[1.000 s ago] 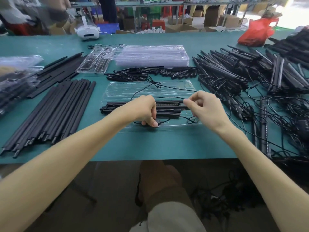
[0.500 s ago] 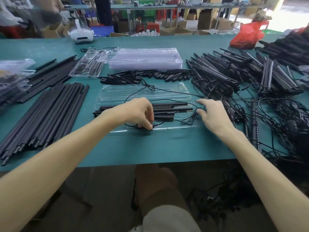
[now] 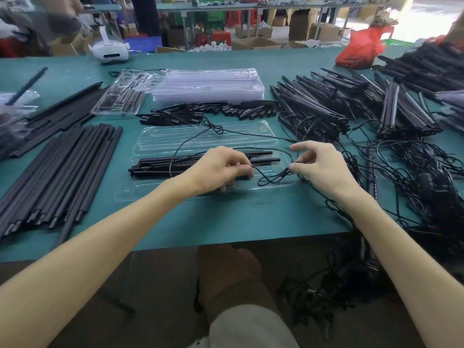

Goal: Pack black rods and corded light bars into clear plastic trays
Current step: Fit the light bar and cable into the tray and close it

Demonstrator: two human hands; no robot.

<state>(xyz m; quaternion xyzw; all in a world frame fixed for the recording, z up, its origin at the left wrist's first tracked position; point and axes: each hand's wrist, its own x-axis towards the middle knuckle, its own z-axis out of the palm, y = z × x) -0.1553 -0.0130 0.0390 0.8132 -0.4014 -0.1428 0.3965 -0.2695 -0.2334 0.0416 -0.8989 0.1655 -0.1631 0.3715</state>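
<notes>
While the left hand [image 3: 221, 169] stays pinched on the cord [image 3: 273, 178], the right hand [image 3: 316, 164] has returned, pinching its loop; coiling into the tray [image 3: 150, 192] resumes.

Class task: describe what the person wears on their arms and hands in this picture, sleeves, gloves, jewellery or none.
Nothing is worn. The left hand and right hand are bare, with no gloves, rings or watch in view. Both forearms are uncovered, no sleeve showing up to the picture's edge.
</notes>
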